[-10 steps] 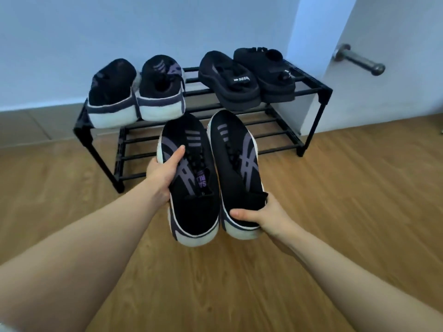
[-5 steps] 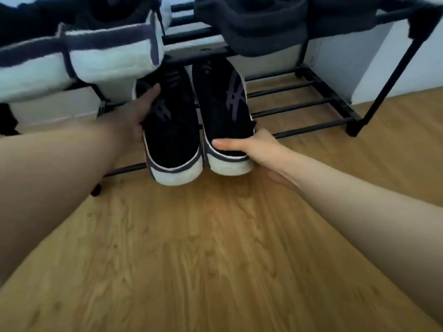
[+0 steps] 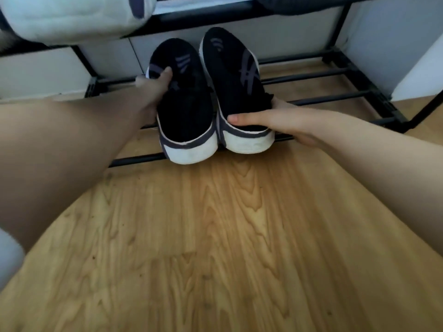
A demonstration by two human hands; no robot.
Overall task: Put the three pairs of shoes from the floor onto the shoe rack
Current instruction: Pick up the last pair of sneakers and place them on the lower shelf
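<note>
Two black sneakers with purple stripes and white soles lie side by side on the lower shelf of the black shoe rack, toes toward the wall. My left hand grips the left sneaker along its left side, thumb over the top. My right hand holds the right sneaker at its heel, thumb across the back. Both heels stick out over the rack's front bar. On the upper shelf, the white sole of another sneaker fills the top left, and a dark shoe shows at the top edge.
Wooden floor spreads in front of the rack. A pale wall stands behind it, and a white door or panel lies at the right. The lower shelf's bars to the right of the sneakers are bare.
Both hands carried the sneaker pair down and forward onto the lower shelf. The camera has dropped lower and closer, so the upper shelf is now at the frame's top edge.
</note>
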